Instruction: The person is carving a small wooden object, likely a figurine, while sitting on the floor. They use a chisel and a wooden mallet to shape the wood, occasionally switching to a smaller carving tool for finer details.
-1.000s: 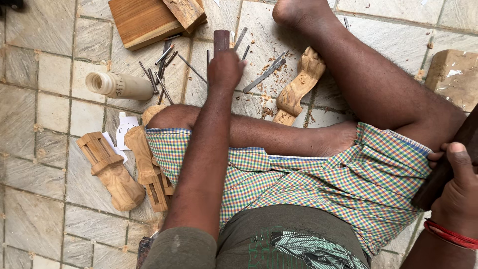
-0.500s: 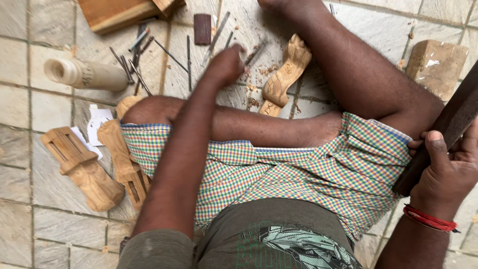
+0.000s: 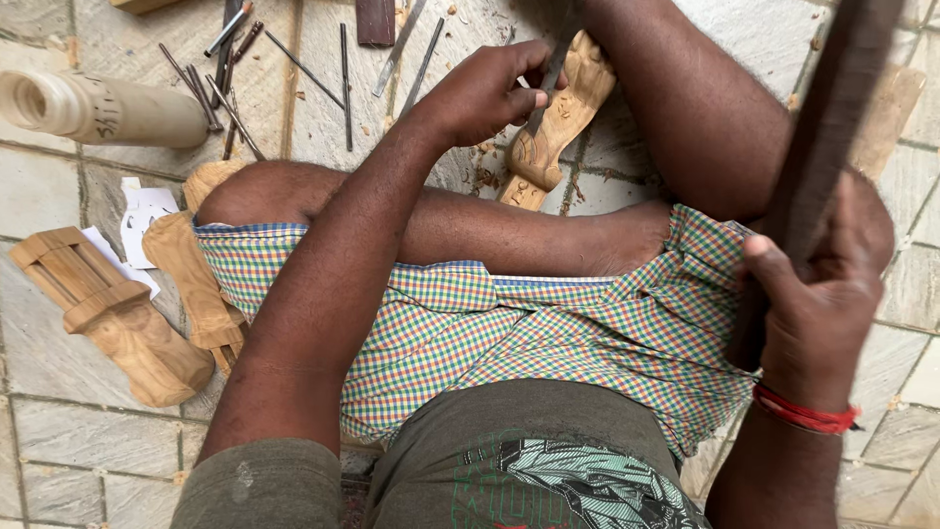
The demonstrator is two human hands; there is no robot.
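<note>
Grey stone floor tiles [image 3: 59, 460] fill the frame, with the person seated cross-legged on them in a checked cloth. Near the top centre, the left hand [image 3: 490, 93] has its fingers [image 3: 524, 98] curled shut around a thin metal chisel [image 3: 553, 73], whose tip rests on a carved wooden piece [image 3: 558, 122] lying on the floor between the legs, just beyond the shin. At the right edge, the right hand [image 3: 813, 313], with a red thread at the wrist, grips a long dark wooden stick [image 3: 832, 127] that runs up and out of the top of the frame; its fingers are wrapped closed around the lower part.

At the upper left, several slim metal tools [image 3: 230, 88] lie scattered, near a pale wooden cylinder [image 3: 108, 108] on its side. A small dark block [image 3: 375, 20] sits at the top edge. At the lower left lie two more wooden carvings [image 3: 117, 313] side by side, with scraps of white paper [image 3: 142, 211] just above them.
</note>
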